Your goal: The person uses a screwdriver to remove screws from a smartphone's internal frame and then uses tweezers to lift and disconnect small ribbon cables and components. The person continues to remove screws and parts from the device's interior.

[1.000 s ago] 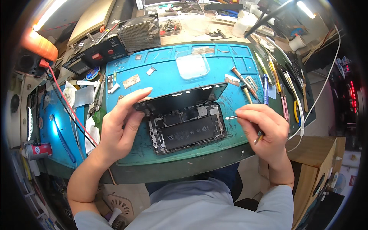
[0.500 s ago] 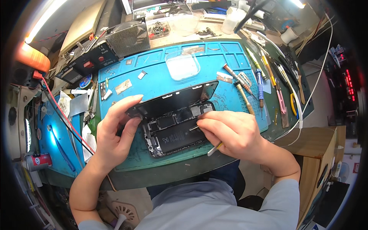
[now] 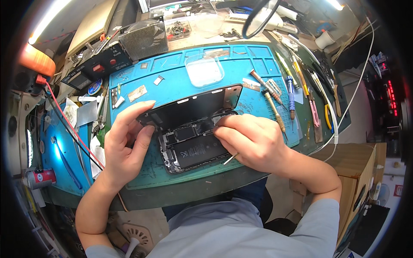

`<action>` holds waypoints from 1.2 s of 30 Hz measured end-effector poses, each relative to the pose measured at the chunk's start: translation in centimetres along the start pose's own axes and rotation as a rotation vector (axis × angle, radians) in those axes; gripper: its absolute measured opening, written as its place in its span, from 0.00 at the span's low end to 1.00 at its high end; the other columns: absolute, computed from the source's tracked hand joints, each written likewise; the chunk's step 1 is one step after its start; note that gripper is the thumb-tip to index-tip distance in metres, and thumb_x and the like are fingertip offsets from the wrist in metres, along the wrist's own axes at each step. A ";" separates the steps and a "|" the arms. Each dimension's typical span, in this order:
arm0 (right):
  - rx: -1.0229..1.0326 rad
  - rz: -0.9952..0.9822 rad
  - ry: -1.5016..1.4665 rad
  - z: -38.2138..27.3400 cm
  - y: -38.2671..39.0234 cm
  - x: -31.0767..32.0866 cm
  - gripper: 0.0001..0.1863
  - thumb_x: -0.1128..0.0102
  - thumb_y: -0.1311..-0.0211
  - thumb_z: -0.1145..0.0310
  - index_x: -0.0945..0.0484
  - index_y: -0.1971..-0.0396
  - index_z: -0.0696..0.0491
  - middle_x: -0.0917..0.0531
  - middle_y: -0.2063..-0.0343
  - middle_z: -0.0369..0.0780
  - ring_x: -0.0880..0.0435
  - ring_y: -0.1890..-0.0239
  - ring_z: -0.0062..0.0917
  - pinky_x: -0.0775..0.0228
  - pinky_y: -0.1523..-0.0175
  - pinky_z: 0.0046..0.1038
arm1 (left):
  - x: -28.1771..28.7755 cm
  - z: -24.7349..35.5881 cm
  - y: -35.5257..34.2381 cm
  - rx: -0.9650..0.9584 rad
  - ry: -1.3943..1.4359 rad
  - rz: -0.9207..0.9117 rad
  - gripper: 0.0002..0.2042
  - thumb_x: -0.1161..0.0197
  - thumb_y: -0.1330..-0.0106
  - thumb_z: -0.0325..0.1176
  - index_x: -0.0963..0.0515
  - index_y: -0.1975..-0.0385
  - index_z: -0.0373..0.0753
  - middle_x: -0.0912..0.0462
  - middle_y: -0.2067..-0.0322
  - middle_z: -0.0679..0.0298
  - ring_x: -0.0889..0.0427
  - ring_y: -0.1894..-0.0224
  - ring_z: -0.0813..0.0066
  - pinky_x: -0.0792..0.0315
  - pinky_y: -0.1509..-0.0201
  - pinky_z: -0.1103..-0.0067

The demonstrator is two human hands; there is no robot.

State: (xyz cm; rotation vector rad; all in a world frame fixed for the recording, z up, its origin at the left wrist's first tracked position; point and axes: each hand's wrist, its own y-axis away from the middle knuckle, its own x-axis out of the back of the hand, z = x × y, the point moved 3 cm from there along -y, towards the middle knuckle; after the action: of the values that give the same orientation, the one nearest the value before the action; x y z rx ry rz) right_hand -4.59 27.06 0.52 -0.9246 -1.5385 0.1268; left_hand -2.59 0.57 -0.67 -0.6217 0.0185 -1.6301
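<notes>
An opened black phone (image 3: 193, 152) lies on the blue-green mat (image 3: 150, 180), its screen (image 3: 193, 103) tilted up along the far side, with battery and inner parts showing. My left hand (image 3: 127, 146) grips the screen's left end between thumb and fingers. My right hand (image 3: 251, 144) is pinched round a slim metal tool (image 3: 229, 160) over the upper right inside of the phone; the tool's working tip is hidden by the fingers. A clear plastic container (image 3: 204, 73) and a small metal tray piece (image 3: 158, 81) lie beyond the screen.
Screwdrivers (image 3: 275, 114), pliers (image 3: 328, 118) and knives line the right side beside white cables (image 3: 337, 129). A black power supply (image 3: 99, 66), heat sink (image 3: 142, 38), red and black leads (image 3: 71, 129) and a can (image 3: 39, 178) stand left. A wooden cabinet (image 3: 352, 163) is lower right.
My right hand has moved leftward from beside the phone to over its inside, then slightly upward with the tool. My left hand stays on the screen as phone and view shift slightly.
</notes>
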 end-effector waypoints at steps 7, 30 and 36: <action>-0.006 -0.008 -0.009 0.1 -0.1 -0.3 0.14 0.27 0.56 0.77 0.17 0.65 0.59 0.16 0.66 0.42 0.15 0.71 0.30 0.22 0.69 0.27 | 0.2 -0.1 -0.1 0.046 0.003 -0.014 0.22 0.42 0.31 0.16 0.28 0.38 0.36 0.31 0.75 0.76 0.37 0.76 0.92 0.43 0.73 0.89; -0.074 -0.040 -0.021 0.2 -0.3 -0.4 0.14 0.28 0.57 0.78 0.16 0.65 0.59 0.16 0.65 0.42 0.15 0.70 0.30 0.22 0.68 0.27 | 0.5 -0.4 0.1 -0.020 0.004 -0.048 0.21 0.41 0.32 0.14 0.29 0.39 0.32 0.20 0.43 0.59 0.31 0.73 0.90 0.35 0.70 0.90; -0.085 -0.060 -0.020 0.1 -0.3 -0.4 0.14 0.28 0.56 0.78 0.16 0.65 0.60 0.15 0.64 0.42 0.15 0.69 0.31 0.22 0.68 0.27 | 0.5 -0.4 0.2 -0.039 0.007 -0.045 0.21 0.42 0.32 0.14 0.29 0.39 0.32 0.20 0.43 0.58 0.30 0.72 0.89 0.34 0.68 0.89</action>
State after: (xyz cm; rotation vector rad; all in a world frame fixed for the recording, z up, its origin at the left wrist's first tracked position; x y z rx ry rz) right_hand -4.88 26.65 0.33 -0.9451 -1.5987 0.0276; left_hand -2.60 -0.08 -0.87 -0.6502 0.0416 -1.6784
